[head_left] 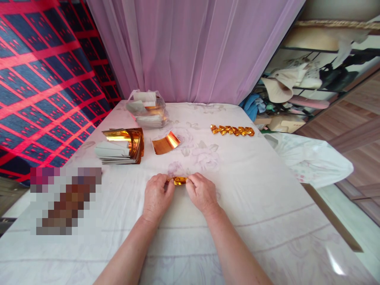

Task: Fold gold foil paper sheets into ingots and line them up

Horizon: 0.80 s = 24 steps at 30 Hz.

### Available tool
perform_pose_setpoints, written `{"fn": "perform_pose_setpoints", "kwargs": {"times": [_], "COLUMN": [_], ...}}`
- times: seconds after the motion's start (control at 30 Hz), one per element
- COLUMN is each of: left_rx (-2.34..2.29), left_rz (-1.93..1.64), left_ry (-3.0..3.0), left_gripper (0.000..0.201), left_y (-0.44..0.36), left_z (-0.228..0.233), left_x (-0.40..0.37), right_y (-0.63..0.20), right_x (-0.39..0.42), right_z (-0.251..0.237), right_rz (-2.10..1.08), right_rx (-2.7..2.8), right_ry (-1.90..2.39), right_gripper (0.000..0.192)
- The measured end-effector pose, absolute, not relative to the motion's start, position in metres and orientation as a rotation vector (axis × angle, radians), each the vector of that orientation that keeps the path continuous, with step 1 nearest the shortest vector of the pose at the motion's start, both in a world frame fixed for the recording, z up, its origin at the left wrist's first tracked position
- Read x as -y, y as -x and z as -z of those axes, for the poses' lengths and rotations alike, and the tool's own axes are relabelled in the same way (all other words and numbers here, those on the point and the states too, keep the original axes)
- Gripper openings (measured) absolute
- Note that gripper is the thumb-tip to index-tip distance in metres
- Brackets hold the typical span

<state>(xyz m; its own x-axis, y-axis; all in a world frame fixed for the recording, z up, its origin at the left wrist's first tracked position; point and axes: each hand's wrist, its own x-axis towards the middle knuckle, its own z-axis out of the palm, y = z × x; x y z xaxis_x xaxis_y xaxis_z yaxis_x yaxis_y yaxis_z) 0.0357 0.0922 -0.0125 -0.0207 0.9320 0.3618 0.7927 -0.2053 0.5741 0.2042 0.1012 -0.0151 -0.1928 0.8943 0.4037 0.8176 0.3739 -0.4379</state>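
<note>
Two hands on one gold foil piece (179,181), centre of the worktop (267,206), just ahead of the person. Left hand (156,194) pinches the left end, right hand (200,192) pinches the right end, fingers curled in and pressed onto the foil. Foil's long axis runs left-right, straight across between the hands, so each hand is equally near; neither has to reach. Middle of the foil shows between the thumbs, ends hidden under fingers, so I can't tell how far it's folded.

Counts:
- 1 foil piece in hand.
- 1 loose sheet (165,143), curled, gold side up, beyond the hands and a bit left.
- 1 stack (120,146) of gold/white sheets further left, near the sheet.
- 1 clear bag (146,109) with more sheets at the far edge, behind the stack.
- 1 row of folded pieces (232,130) far right, end to end, axis also left-right; looks like about six, too small to be sure.

White floral cloth covers the worktop. Pink curtain (190,47) behind, white bag (311,158) off the right edge.
</note>
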Motion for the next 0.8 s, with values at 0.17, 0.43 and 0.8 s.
{"fn": "perform_pose_setpoints", "kwargs": {"times": [0.17, 0.43, 0.8], "left_rx": [-1.826, -1.824, -1.708], "left_rz": [-1.019, -0.972, -0.916], "left_ry": [-2.060, -2.077, -2.146], "left_gripper": [0.017, 0.019, 0.021], "left_y": [-0.0358, -0.0361, -0.0376], "left_z": [0.0107, 0.0077, 0.0024], "left_x": [-0.0923, -0.0920, -0.0906], "right_y": [-0.2049, -0.2041, -0.2056], "right_x": [-0.1009, -0.1001, -0.1016], "right_z": [0.0136, 0.0121, 0.0157], "right_rz": [-0.145, -0.111, -0.126], "right_rx": [2.040, 2.013, 1.951], "right_ry": [1.422, 1.373, 1.424], "right_gripper": [0.026, 0.028, 0.028]}}
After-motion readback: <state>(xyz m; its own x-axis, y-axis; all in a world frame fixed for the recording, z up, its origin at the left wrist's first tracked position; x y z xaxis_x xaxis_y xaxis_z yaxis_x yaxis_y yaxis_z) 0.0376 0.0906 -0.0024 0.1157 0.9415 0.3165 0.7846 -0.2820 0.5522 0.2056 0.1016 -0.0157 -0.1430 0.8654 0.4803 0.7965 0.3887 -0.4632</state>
